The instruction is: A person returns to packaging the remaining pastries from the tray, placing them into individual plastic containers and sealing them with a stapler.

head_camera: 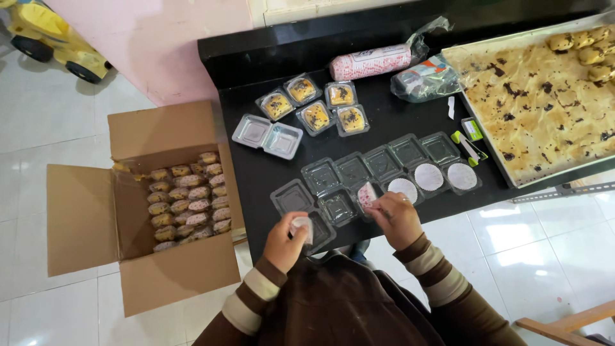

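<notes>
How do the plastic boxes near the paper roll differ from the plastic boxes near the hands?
The boxes by the roll are closed and hold cakes. The boxes by the hands lie open, without cakes; three hold white paper cups. Both are clear plastic on the black table.

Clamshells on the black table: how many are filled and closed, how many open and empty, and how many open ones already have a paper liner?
Closed, with a cake: 5
Open, with a liner: 3, plus one the right hand is lining
Open, no liner: about 5, some partly hidden
Total: about 14
</notes>
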